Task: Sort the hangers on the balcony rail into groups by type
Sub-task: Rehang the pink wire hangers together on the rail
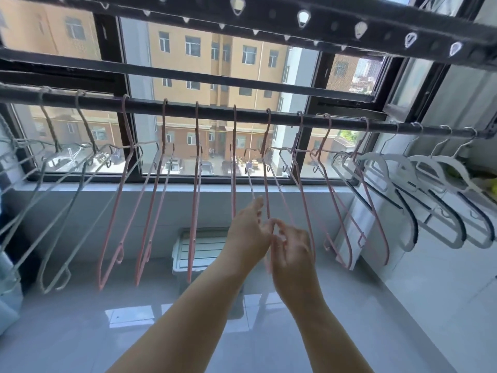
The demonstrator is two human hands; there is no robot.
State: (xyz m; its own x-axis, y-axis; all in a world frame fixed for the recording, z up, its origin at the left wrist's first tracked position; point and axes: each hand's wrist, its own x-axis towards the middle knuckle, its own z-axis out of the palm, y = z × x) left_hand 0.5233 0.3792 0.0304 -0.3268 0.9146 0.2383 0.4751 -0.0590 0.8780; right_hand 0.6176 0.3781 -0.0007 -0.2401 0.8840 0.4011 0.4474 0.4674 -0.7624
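Note:
A dark balcony rail point(215, 112) runs across the window. Grey wire hangers point(67, 189) hang at its left, several pink wire hangers point(154, 200) fill the middle, and broad white plastic hangers point(430, 200) with dark grip strips hang at the right. My left hand point(248, 230) and my right hand point(291, 246) meet below the rail's middle. Both pinch the lower part of one pink wire hanger point(266, 189), whose hook sits on the rail.
A perforated drying bar point(304, 25) crosses overhead, nearer to me. A white slatted crate point(199, 249) stands on the glossy tiled floor below the window sill. A white counter point(478, 184) with green and yellow items runs along the right wall.

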